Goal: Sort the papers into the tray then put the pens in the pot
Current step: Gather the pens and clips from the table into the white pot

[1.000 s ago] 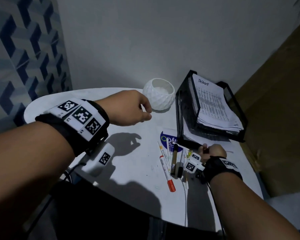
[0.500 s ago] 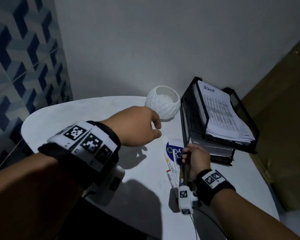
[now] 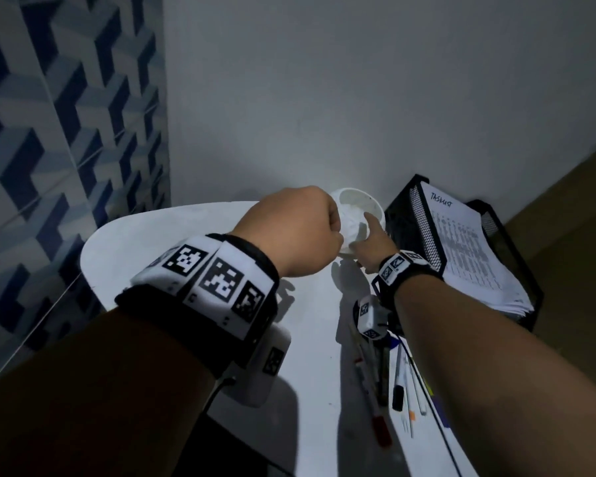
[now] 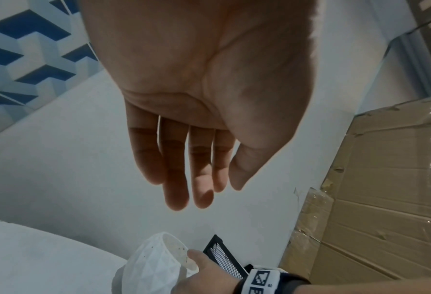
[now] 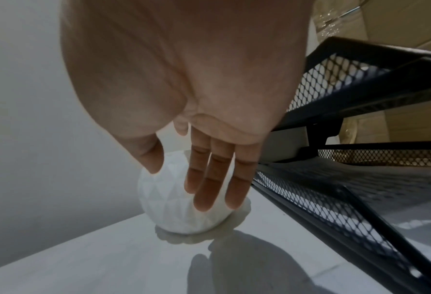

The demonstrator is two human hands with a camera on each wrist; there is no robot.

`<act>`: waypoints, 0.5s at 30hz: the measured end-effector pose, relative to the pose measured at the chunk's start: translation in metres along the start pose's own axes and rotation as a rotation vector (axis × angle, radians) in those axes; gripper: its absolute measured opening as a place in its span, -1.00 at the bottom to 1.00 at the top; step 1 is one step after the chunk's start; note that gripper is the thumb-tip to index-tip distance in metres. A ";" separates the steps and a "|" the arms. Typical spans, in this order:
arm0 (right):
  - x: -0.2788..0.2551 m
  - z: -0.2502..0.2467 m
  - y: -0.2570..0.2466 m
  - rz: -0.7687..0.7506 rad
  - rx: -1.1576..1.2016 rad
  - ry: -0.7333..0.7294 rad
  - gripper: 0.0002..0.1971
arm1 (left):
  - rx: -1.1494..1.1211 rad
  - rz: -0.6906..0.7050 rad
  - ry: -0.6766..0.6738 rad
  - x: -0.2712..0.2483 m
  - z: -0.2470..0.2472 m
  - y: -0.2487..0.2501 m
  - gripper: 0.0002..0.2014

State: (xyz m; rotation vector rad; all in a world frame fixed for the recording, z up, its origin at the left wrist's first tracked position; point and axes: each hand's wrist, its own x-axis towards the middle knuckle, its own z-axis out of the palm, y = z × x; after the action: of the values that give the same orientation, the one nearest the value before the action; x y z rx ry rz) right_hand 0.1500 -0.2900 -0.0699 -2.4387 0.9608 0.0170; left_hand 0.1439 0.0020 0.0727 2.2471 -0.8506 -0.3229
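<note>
white desk: papers sit in the tray, pens lie loose; right hand cups the pot with spread fingers, left hand hovers relaxed, holding nothing.

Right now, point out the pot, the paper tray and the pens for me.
pot [image 5: 169,210]: right wrist view, on its faceted white side wall.
paper tray [image 3: 401,223]: head view, on the black mesh end wall.
pens [image 3: 379,426]: head view, on the red-capped pen lying nearest on the table.
</note>
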 end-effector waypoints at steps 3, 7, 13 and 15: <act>0.013 0.003 -0.006 0.009 -0.131 -0.040 -0.04 | 0.003 0.006 -0.009 0.000 -0.002 -0.002 -0.92; 0.028 0.008 -0.001 0.068 -0.215 -0.014 -0.07 | 0.003 0.022 -0.028 0.000 -0.001 0.001 -0.97; 0.018 0.014 -0.004 0.077 -0.232 0.072 -0.52 | 0.013 0.023 -0.031 0.004 -0.003 0.002 -0.90; 0.004 0.013 -0.006 0.055 -0.223 0.081 -0.59 | 0.022 0.022 -0.034 0.005 0.000 0.002 -0.87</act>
State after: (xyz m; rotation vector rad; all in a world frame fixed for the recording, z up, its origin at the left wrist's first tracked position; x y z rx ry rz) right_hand 0.1593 -0.2825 -0.0796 -2.6325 1.1149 0.0473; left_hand 0.1468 -0.0025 0.0745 2.2566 -0.9000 -0.3444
